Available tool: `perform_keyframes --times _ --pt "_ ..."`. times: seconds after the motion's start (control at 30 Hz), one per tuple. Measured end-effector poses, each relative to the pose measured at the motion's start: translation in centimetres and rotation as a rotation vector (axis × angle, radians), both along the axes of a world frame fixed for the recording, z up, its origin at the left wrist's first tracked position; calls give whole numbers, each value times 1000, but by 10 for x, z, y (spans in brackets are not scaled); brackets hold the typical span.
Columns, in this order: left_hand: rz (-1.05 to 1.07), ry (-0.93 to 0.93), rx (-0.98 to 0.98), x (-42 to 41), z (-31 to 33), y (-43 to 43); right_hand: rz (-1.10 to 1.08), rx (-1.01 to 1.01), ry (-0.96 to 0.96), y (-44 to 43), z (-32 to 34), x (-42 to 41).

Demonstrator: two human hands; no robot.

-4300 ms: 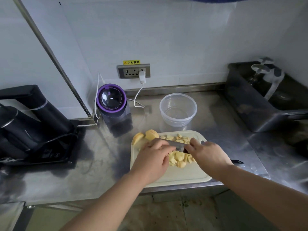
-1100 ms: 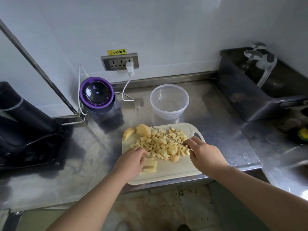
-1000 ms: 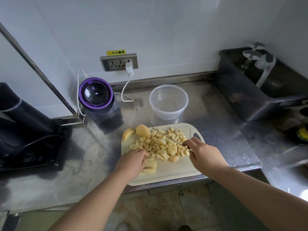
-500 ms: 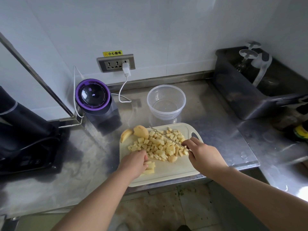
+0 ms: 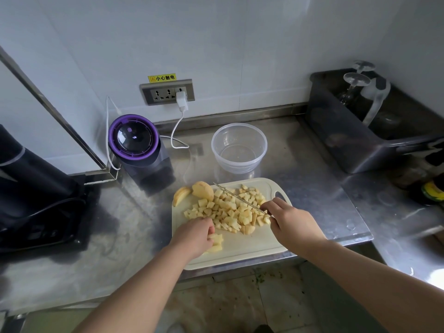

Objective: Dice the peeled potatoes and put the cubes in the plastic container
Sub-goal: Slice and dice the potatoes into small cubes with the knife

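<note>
Left hand [image 5: 194, 236] is curled over a short stack of potato strips [image 5: 216, 242] on the near part of the cutting board [image 5: 242, 253], fingertips pinching them down. Risk: the strips look wet and small and could slide or splay under a cut, bringing fingertips into the blade's path. Diced cubes [image 5: 228, 210] are heaped mid-board. The heap crowds the working area, so a sweep of the blade could push cubes off the board. Knife [image 5: 237, 198] lies low across the heap, tip toward the uncut potato half [image 5: 203, 191]. Right hand [image 5: 292, 224] is clenched round the handle, which is hidden. The board's near edge sits at the counter's front lip, so hard pressing might rock it. Surroundings, same sweep: black appliance [image 5: 31, 188] far left, well apart. Purple-lidded appliance [image 5: 133, 140] stands behind-left of the board, with a white cable [image 5: 176, 138] lying beside it on the counter. Plastic container [image 5: 239, 147] stands just behind the board and holds no cubes, nothing between it and the heap. Dark tub [image 5: 355, 140] with glassware is at right, well apart.
</note>
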State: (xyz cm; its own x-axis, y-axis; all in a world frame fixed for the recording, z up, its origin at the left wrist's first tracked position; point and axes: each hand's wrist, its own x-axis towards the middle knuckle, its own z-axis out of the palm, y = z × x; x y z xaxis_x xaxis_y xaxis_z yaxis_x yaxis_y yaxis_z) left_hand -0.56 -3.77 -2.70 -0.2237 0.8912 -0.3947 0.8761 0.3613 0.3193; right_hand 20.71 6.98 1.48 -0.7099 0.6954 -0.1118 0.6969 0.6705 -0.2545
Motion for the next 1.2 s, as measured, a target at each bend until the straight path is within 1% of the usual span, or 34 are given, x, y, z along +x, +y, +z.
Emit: perform_keyframes --times 0.33,0.37,0.43,0.53,0.7,0.8,0.9,0.97,1.07,1.2 --pt "-76 -158 8 -2 1 -5 24 0 17 -1 -1 0" --pt "-99 -139 -14 -3 0 -7 33 -2 21 -2 -2 0" --pt "-156 -40 -48 -2 -1 -10 51 -7 27 -5 -3 0" --pt "-185 77 -12 3 -4 -12 61 -5 31 -7 -5 0" --pt "-160 167 38 12 -5 -14 70 -11 37 -9 -5 -2" --pt "-92 188 54 11 -6 -19 90 -29 42 -14 -4 -4" --pt "44 194 52 4 -7 -32 137 -79 18 -23 -4 -11" --pt "125 198 46 0 -8 -41 174 -116 -42 -33 -8 -19" --pt "219 173 60 0 -9 -51 203 -143 -183 -47 -15 -31" --pt "319 149 70 2 -13 -62 203 -158 -256 -57 -26 -41"
